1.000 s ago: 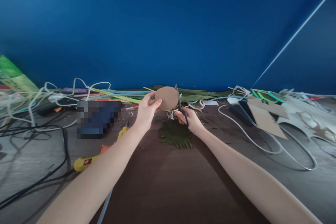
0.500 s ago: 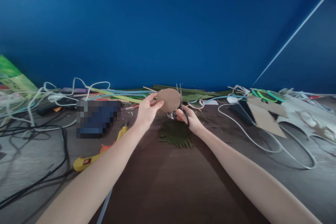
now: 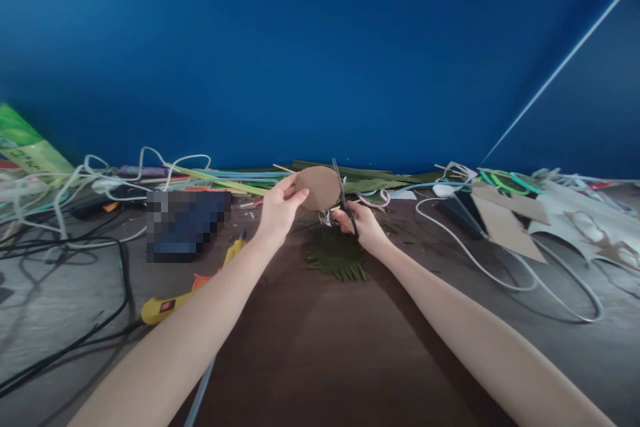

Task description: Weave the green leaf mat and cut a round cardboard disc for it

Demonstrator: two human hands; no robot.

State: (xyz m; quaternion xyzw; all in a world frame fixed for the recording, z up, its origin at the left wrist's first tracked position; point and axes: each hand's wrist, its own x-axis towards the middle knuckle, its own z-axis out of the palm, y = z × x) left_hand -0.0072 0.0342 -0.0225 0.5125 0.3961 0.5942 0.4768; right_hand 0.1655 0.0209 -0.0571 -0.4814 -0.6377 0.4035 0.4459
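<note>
My left hand [image 3: 281, 208] pinches a round piece of brown cardboard [image 3: 318, 188] by its left edge, holding it up off the table. My right hand [image 3: 366, 225] grips a pair of scissors [image 3: 343, 197] with dark handles. The blades point upward along the cardboard's right edge and look nearly closed; whether they touch the cardboard I cannot tell. Below both hands, a dark green fringed piece [image 3: 337, 255] lies on the brown table.
A yellow glue gun [image 3: 159, 309] with a dark cord lies at left, partly behind my left forearm. A pixelated dark object [image 3: 189, 227] sits beyond it. Cardboard scraps [image 3: 511, 220] and a white cable [image 3: 465, 260] lie at right. Green strips [image 3: 380, 177] line the blue wall [image 3: 320, 53].
The scissor blades have come together from a wider gap and tilted left. The cardboard and my left hand have shifted slightly left.
</note>
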